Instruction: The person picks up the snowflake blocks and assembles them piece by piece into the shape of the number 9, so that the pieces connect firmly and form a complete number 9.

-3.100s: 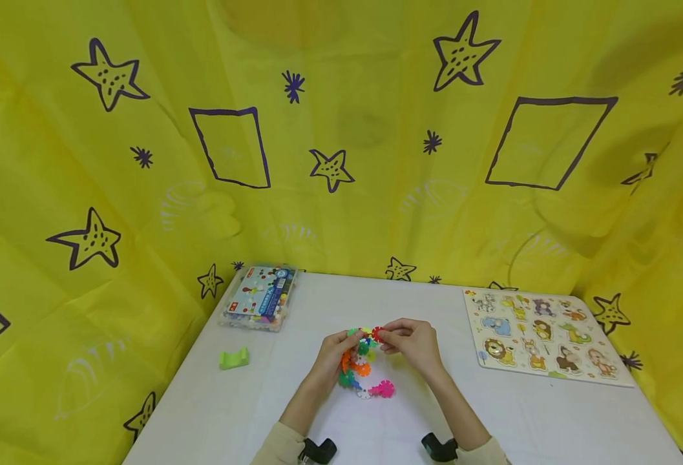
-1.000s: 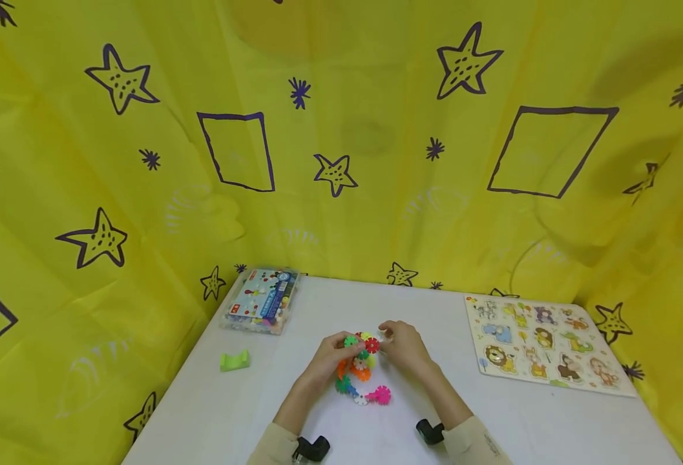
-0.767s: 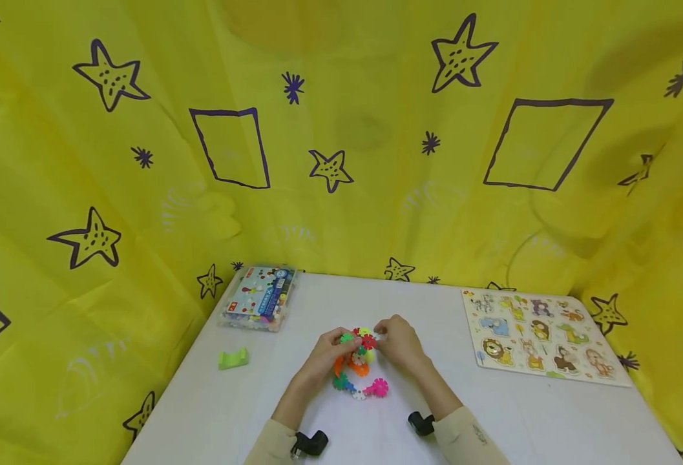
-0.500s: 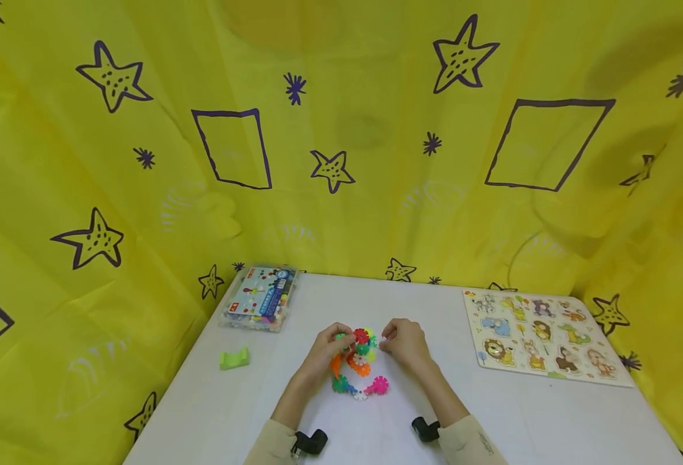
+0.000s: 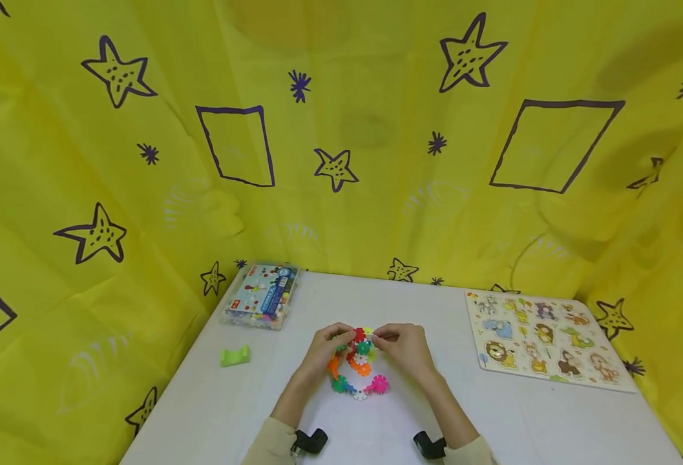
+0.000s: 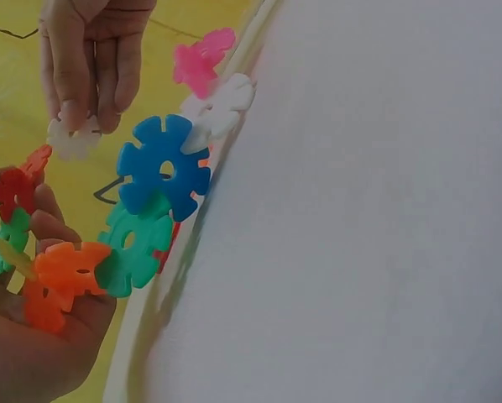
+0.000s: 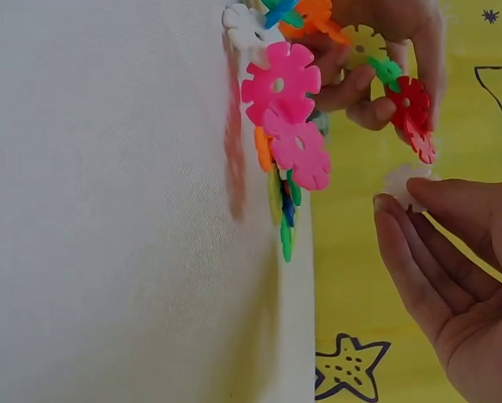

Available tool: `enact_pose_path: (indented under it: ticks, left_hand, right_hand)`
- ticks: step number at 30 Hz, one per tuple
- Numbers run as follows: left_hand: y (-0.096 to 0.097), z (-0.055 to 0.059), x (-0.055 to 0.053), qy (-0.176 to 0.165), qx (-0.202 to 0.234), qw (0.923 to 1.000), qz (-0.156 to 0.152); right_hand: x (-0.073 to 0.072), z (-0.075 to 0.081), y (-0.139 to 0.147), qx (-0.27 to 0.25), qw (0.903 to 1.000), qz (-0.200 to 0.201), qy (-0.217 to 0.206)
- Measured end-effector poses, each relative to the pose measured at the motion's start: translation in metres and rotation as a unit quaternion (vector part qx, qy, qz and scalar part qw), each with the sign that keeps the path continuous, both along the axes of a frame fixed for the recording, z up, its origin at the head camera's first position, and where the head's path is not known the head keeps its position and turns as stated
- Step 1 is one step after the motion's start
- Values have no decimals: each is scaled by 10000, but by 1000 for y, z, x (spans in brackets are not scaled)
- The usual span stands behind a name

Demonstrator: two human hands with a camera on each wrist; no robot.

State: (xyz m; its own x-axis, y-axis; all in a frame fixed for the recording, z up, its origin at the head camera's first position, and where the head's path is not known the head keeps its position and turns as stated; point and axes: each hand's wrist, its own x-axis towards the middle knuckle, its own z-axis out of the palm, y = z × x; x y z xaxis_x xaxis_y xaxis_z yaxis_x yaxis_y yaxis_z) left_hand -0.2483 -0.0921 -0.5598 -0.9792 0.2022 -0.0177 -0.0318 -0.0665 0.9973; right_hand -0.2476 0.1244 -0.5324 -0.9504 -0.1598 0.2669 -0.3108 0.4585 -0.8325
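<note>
My left hand (image 5: 318, 352) grips a chain of interlocking plastic snowflake discs, its fingers around the orange (image 6: 70, 269), green and red discs (image 7: 409, 102). From there the chain curves through a green disc (image 6: 133, 248), a blue disc (image 6: 142, 168) and a white one (image 6: 217, 109) to pink discs (image 7: 280, 84). My right hand (image 5: 408, 349) pinches a single whitish disc (image 7: 400, 186) between thumb and fingers. In the right wrist view a small gap shows between this disc and the red end of the chain. More coloured discs (image 7: 286, 201) appear behind the pink ones.
A clear box of small coloured pieces (image 5: 260, 297) lies at the table's back left, with a light green block (image 5: 235, 356) in front. An animal puzzle board (image 5: 545, 339) lies at the right. A yellow patterned curtain (image 5: 341, 219) surrounds the white table (image 5: 248, 413).
Three seconds ago my right fingers were at a red disc; now they pinch a whitish one. Over the last half second my right hand has moved left, closer to the chain's red end.
</note>
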Motion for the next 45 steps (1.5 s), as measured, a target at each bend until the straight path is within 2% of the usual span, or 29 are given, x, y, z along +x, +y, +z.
enact_pose_path:
  ticks: [9, 14, 17, 22, 24, 27, 34, 40, 45]
  left_hand:
    - [6, 1, 2, -202, 274, 9989, 316]
    - [7, -1, 1, -229, 329, 9988, 277]
    - [7, -3, 1, -190, 319, 9991, 186]
    - [4, -3, 1, -99, 291, 9994, 166]
    - [3, -2, 2, -67, 277, 9994, 183]
    - [2, -3, 2, -43, 249, 9995, 196]
    - [5, -5, 3, -277, 370, 9985, 282]
    - [8, -3, 3, -304, 475, 9984, 65]
    - [3, 0, 1, -237, 297, 9993, 23]
  right_hand:
    - [4, 4, -5, 101, 9990, -12, 444]
    - [6, 2, -8, -52, 9976, 29, 687]
    - [6, 1, -11, -17, 9941, 74, 1083]
    - [7, -2, -16, 92, 9805, 269, 1947]
    - [7, -3, -18, 88, 9762, 338, 2139]
    - [9, -5, -21, 206, 9726, 383, 2284]
    - [9, -8, -24, 399, 9702, 323, 2369]
    - [7, -8, -22, 321, 9702, 254, 2390]
    - [6, -8, -21, 245, 9716, 424, 2316]
